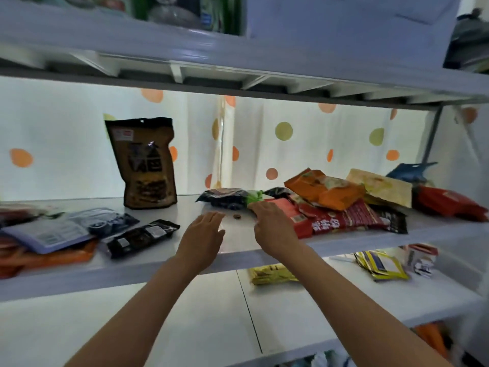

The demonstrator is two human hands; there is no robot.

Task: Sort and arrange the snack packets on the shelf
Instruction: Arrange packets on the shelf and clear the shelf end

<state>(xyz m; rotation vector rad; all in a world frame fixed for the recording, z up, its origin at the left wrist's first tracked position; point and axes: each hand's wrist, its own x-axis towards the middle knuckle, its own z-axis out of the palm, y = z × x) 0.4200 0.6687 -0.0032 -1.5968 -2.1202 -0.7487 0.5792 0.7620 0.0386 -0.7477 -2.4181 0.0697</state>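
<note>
Red packet with white print lies flat on the white shelf, touching my right hand on its right side. My right hand sits over that packet's left end, fingers reaching forward to a green wrapper edge; whether the fingertips pinch anything I cannot tell from this angle. My left hand is flat, fingers straight and together, palm down over bare shelf, gripping nothing. Small dark round bit lies on the shelf between my two hands.

Just ahead of my hands: dark flat packet, lying down, touching the green edge. Right of my right hand, stacked on the red packet: orange packet, tilted. Further right: pale yellow packet, blue packet behind it, another red packet at far right. All in one loose overlapping heap.

Left of my left hand: black narrow packet lying flat, near. Beyond it: white-and-blue packet on top of an orange flat packet, overlapping. Ahead and left: brown stand-up pouch, upright, well apart from the heap.

Below my arms: lower shelf with a yellow packet under my right forearm, a yellow-blue packet and a small white carton further right. Spotted curtain behind the shelf.
</note>
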